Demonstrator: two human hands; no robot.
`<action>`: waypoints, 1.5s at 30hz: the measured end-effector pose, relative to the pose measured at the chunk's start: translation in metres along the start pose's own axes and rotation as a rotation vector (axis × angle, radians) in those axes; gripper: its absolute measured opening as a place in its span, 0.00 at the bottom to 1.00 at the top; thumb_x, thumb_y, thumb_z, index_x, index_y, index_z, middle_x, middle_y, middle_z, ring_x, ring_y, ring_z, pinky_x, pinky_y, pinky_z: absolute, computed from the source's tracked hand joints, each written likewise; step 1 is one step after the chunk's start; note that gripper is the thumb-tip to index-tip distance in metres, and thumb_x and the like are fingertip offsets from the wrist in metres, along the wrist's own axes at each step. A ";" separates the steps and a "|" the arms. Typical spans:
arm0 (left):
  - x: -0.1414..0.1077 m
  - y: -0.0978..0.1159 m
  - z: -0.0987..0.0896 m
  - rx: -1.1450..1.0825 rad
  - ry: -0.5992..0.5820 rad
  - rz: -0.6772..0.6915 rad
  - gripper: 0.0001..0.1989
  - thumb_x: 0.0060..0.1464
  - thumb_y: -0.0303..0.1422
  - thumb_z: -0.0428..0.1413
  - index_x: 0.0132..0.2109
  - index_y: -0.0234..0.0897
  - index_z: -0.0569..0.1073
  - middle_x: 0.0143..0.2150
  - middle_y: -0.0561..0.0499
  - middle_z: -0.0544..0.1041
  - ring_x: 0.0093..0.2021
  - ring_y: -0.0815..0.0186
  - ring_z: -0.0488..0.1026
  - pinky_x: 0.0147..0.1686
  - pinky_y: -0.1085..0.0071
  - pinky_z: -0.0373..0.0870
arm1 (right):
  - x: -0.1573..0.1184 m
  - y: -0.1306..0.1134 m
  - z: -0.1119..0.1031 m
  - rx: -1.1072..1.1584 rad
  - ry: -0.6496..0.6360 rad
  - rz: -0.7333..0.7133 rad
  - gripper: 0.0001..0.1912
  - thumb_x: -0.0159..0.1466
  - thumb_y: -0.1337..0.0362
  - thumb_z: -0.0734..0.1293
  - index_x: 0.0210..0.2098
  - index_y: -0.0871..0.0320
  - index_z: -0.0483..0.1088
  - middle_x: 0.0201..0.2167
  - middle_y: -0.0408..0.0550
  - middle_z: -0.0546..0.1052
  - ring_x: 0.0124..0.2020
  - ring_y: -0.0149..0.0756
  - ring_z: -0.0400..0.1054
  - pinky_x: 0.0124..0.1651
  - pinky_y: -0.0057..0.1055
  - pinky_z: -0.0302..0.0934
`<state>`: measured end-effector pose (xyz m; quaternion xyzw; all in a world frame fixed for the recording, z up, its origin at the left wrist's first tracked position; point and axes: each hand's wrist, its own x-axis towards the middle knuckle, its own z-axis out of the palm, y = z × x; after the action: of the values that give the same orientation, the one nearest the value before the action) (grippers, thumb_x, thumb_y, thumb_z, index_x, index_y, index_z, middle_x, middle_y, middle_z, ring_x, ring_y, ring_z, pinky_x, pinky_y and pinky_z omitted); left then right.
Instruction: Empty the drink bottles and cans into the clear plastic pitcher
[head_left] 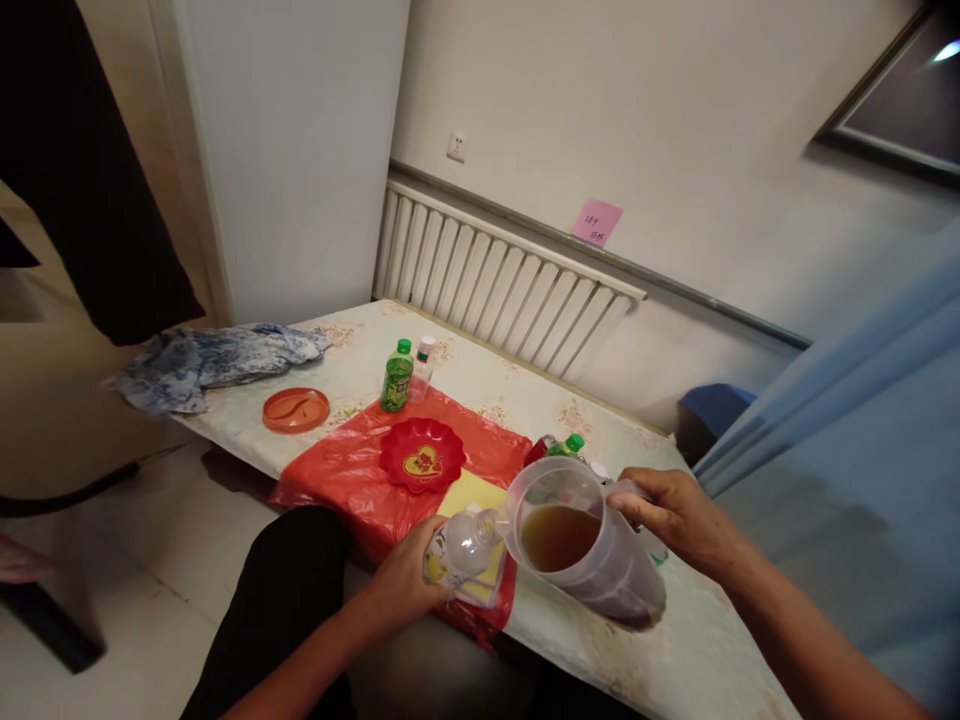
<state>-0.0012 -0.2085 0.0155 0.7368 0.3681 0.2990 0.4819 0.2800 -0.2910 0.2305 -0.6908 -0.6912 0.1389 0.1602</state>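
My left hand is wrapped round a clear plastic bottle with a lemon-patterned label. The bottle is tilted, its open mouth against the spout of a translucent pitcher. That pitcher leans over toward the bottle, with brown liquid inside. Its handle is gripped by my right hand. Whether liquid is flowing into the bottle I cannot tell. Under the bottle, a yellow cloth or paper lies on a red plastic bag, beside a red scalloped plate.
A green-labelled bottle and a clear bottle stand behind the plate. An orange lid or dish and a patterned cloth lie at left. Another green-capped bottle is partly hidden behind the pitcher. A blue curtain hangs at right.
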 end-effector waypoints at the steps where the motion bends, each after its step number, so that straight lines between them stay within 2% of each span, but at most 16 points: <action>1: 0.000 0.000 0.000 -0.005 -0.003 0.012 0.35 0.38 0.26 0.61 0.56 0.39 0.63 0.57 0.45 0.71 0.56 0.54 0.68 0.57 0.60 0.64 | 0.000 0.000 -0.001 -0.003 -0.004 -0.009 0.24 0.62 0.44 0.60 0.21 0.57 0.63 0.19 0.40 0.63 0.23 0.30 0.56 0.26 0.28 0.47; 10: 0.001 -0.009 0.003 0.017 0.010 0.045 0.35 0.38 0.27 0.62 0.56 0.39 0.64 0.55 0.47 0.71 0.54 0.54 0.69 0.55 0.62 0.65 | 0.001 -0.010 -0.006 -0.055 -0.015 -0.055 0.24 0.63 0.45 0.61 0.22 0.58 0.65 0.18 0.39 0.62 0.22 0.28 0.54 0.25 0.26 0.48; 21: 0.002 -0.010 0.004 0.017 -0.024 0.070 0.35 0.38 0.26 0.60 0.57 0.39 0.63 0.55 0.47 0.71 0.54 0.56 0.68 0.55 0.63 0.65 | 0.004 -0.021 -0.011 -0.116 -0.068 -0.067 0.26 0.64 0.42 0.59 0.23 0.58 0.66 0.18 0.39 0.63 0.22 0.28 0.55 0.25 0.26 0.48; 31: 0.002 -0.015 0.005 0.027 -0.028 0.061 0.36 0.38 0.27 0.60 0.57 0.41 0.62 0.56 0.47 0.70 0.55 0.54 0.67 0.57 0.59 0.64 | 0.005 -0.022 -0.011 -0.130 -0.070 -0.077 0.26 0.63 0.42 0.59 0.23 0.57 0.67 0.17 0.40 0.64 0.21 0.29 0.55 0.24 0.27 0.48; 45: 0.001 -0.016 0.004 0.036 -0.025 0.053 0.37 0.37 0.26 0.60 0.58 0.39 0.62 0.56 0.46 0.70 0.56 0.54 0.67 0.58 0.59 0.63 | 0.008 -0.022 -0.010 -0.112 -0.095 -0.091 0.27 0.63 0.42 0.60 0.24 0.58 0.68 0.18 0.41 0.65 0.22 0.29 0.56 0.24 0.26 0.50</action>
<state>-0.0018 -0.2055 -0.0011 0.7587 0.3475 0.2957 0.4649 0.2643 -0.2831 0.2484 -0.6594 -0.7353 0.1253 0.0945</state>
